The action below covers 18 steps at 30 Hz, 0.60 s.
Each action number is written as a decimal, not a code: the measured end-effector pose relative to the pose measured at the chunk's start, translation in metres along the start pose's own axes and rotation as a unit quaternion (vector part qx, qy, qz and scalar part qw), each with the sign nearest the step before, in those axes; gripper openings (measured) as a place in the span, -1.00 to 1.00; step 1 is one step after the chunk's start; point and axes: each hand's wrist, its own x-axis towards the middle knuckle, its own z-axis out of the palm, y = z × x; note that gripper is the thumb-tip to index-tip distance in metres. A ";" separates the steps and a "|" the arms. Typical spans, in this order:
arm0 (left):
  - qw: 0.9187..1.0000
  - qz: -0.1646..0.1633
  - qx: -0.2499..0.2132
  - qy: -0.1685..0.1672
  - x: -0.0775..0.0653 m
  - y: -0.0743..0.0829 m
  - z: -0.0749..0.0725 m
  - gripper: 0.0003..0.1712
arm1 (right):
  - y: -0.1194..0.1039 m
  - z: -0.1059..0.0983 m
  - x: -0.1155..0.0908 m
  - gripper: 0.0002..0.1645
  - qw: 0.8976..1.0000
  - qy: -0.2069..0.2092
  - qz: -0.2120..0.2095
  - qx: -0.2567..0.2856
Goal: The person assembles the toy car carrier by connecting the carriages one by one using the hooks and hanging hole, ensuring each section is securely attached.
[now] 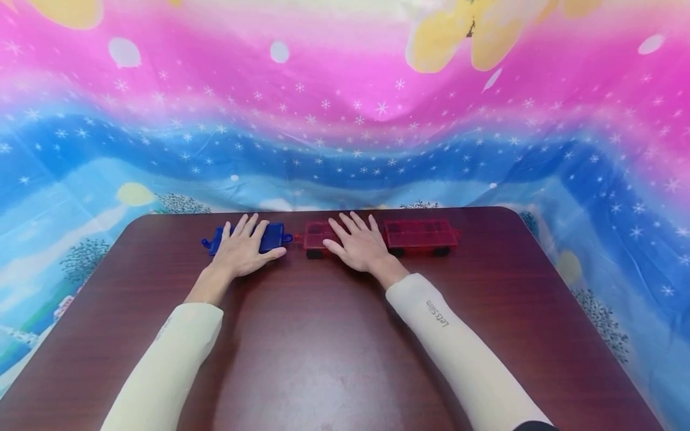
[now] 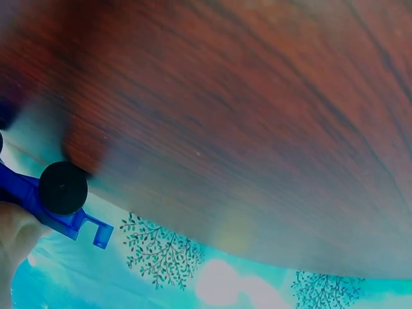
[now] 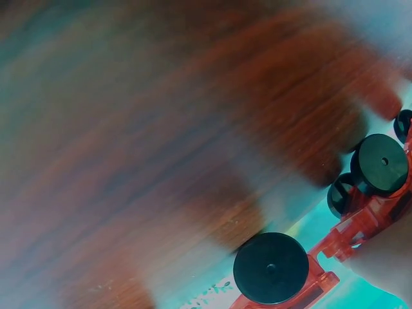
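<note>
A blue toy wagon (image 1: 274, 236) stands near the table's far edge, with a hook at each end. My left hand (image 1: 242, 248) lies across its top with straight, spread fingers. To its right is a see-through red toy wagon (image 1: 317, 235). My right hand (image 1: 361, 242) covers that wagon's right part, fingers extended. Farther right sits another red wagon (image 1: 423, 233), in line with the others. Up close, the left wrist view shows a black wheel (image 2: 63, 187) and the blue end hook (image 2: 96, 232). In the right wrist view, a red coupling (image 3: 335, 246) lies between black wheels.
The wagons form a row on a dark brown wooden table (image 1: 302, 347) with rounded far corners. A cloth backdrop (image 1: 345, 137), pink and blue with snowflakes, hangs right behind the table and around its sides. Both forearms wear pale sleeves (image 1: 172, 359).
</note>
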 end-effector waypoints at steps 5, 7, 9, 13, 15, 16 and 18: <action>1.000 -0.001 -0.002 0.006 0.001 0.000 0.001 0.21 | 0.000 0.000 -0.001 -0.10 1.000 0.001 -0.001 0.005; 1.000 -0.001 -0.003 0.007 0.001 0.000 0.001 0.21 | 0.000 0.000 -0.001 -0.10 1.000 0.003 -0.001 0.005; 1.000 -0.001 -0.003 0.006 0.002 -0.001 0.001 0.20 | 0.000 0.000 -0.001 -0.10 1.000 0.005 -0.002 0.004; 1.000 -0.002 -0.008 0.012 0.002 -0.001 0.001 0.18 | 0.000 0.001 0.000 -0.10 1.000 0.002 -0.001 -0.001; 1.000 -0.001 -0.012 0.017 0.003 -0.001 0.001 0.17 | 0.000 0.001 0.000 -0.10 1.000 0.000 -0.001 -0.002; 1.000 -0.001 -0.014 0.019 0.003 0.000 0.001 0.17 | 0.000 0.001 0.000 -0.10 1.000 0.001 -0.001 -0.002; 1.000 0.001 -0.019 0.024 0.004 0.001 0.000 0.16 | 0.001 0.002 0.000 -0.10 1.000 0.002 -0.001 -0.001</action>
